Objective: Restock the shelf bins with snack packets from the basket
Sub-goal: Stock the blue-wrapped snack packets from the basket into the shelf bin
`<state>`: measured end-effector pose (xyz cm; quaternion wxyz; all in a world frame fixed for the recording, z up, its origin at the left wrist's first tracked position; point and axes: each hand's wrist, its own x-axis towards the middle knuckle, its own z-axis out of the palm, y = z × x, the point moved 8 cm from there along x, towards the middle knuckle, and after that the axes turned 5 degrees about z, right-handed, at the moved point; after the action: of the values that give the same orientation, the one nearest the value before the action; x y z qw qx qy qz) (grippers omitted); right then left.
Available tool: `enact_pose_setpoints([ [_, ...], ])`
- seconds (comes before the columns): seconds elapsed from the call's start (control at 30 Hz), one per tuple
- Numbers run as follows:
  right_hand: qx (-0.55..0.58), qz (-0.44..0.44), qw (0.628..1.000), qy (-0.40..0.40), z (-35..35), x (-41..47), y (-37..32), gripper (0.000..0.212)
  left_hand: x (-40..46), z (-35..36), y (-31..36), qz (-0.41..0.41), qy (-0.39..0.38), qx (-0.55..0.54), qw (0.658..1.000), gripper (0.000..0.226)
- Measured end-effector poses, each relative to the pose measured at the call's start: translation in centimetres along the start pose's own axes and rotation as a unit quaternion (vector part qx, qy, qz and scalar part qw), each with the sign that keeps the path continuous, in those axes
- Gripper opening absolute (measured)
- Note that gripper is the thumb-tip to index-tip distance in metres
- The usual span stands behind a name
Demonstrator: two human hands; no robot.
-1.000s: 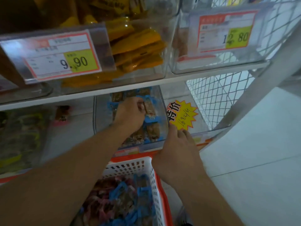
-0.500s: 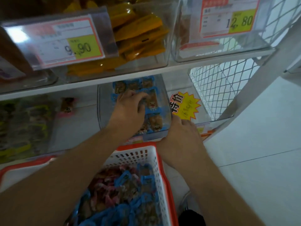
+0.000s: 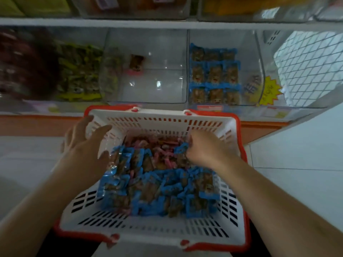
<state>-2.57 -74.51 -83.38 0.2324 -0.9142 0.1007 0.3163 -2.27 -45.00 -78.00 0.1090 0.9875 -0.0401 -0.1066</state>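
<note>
Basket [image 3: 141, 230], white w/ red rim, full of blue snack packets [image 3: 157, 190] below both hands. Left hand [image 3: 84, 145] fingers spread, holding nothing, over basket's left side. Right hand [image 3: 207, 149] curled into pile; can't tell what it grips. Beyond right hand, clear bin [image 3: 258, 71] w/ blue packets in rows.

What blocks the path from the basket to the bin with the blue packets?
Nothing visible. The basket sits just below the open-topped bin of blue packets. Right hand is already in the basket's packets; left hand hovers open.
</note>
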Motion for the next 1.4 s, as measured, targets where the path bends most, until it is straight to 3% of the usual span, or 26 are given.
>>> enact_pose_setpoints([
  [0.1, -0.031, 0.034, 0.999, -0.030, 6.0, 2.8, 1.1, 0.046, -0.9, 2.4, -3.6, -0.124, -0.114, -0.033, 0.985, 0.080],
  [0.17, -0.102, 0.073, 0.991, -0.041, 8.9, 3.7, 2.5, 0.061, -0.8, 3.3, -4.0, -0.132, -0.141, -0.036, 0.980, 0.080],
  [0.27, -0.140, 0.102, 0.985, 0.022, 9.7, 3.7, 3.1, 0.080, -0.1, 3.7, -4.1, -0.146, -0.186, -0.035, 0.971, 0.079],
  [0.37, -0.143, 0.085, 0.984, 0.070, 9.1, 2.9, 2.5, 0.072, 0.4, 3.4, -4.0, -0.154, -0.197, -0.051, 0.967, 0.071],
  [0.5, -0.034, 0.048, 0.997, 0.055, 6.8, 1.5, 0.5, 0.041, 1.5, 0.3, -1.4, -0.072, -0.052, -0.071, 0.993, 0.063],
  [0.6, 0.003, -0.039, 0.996, 0.077, 3.9, 0.2, -2.6, 0.036, 1.9, -1.5, 1.7, -0.023, -0.044, -0.163, 0.985, 0.031],
  [0.67, 0.051, -0.153, 0.978, 0.132, 1.3, -1.7, -5.7, 0.044, 1.8, -0.8, 3.3, -0.062, -0.112, -0.314, 0.941, 0.020],
  [0.73, 0.104, -0.268, 0.938, 0.194, -1.3, -4.1, -8.0, 0.051, 1.1, 0.6, 4.8, -0.143, -0.189, -0.496, 0.836, 0.025],
  [0.8, 0.122, -0.350, 0.899, 0.235, -3.1, -5.8, -9.6, 0.039, 0.9, 1.2, 6.4, -0.146, -0.217, -0.600, 0.756, 0.024],
  [0.83, 0.120, -0.373, 0.886, 0.246, -3.6, -6.2, -10.0, 0.032, 1.2, 1.3, 6.7, -0.125, -0.208, -0.622, 0.745, 0.021],
  [0.93, 0.134, -0.371, 0.891, 0.226, -4.3, -5.8, -9.8, 0.041, 2.4, 0.7, 6.3, -0.097, -0.139, -0.627, 0.760, 0.019],
  [1.03, 0.198, -0.285, 0.913, 0.212, -6.5, -4.8, -8.1, 0.058, 3.4, 0.1, 6.2, -0.086, -0.068, -0.627, 0.771, 0.025],
  [1.1, 0.278, -0.240, 0.912, 0.182, -7.7, -4.1, -7.0, 0.041, 4.0, -0.4, 6.7, -0.067, -0.033, -0.623, 0.779, 0.031],
  [1.17, 0.363, -0.215, 0.901, 0.102, -7.4, -3.4, -6.9, 0.028, 4.4, -0.5, 7.7, -0.041, -0.016, -0.618, 0.785, 0.039],
  [1.27, 0.374, -0.179, 0.905, 0.092, -7.0, -2.6, -6.6, 0.033, 4.8, -0.5, 9.2, -0.024, -0.002, -0.616, 0.787, 0.036],
  [1.33, 0.366, -0.153, 0.910, 0.120, -7.4, -2.2, -5.8, 0.035, 5.2, -0.4, 9.7, -0.006, 0.007, -0.572, 0.820, 0.034],
  [1.4, 0.379, -0.130, 0.904, 0.152, -8.7, -2.0, -4.4, 0.035, 5.6, -0.3, 9.4, 0.031, 0.013, -0.433, 0.901, 0.046],
])
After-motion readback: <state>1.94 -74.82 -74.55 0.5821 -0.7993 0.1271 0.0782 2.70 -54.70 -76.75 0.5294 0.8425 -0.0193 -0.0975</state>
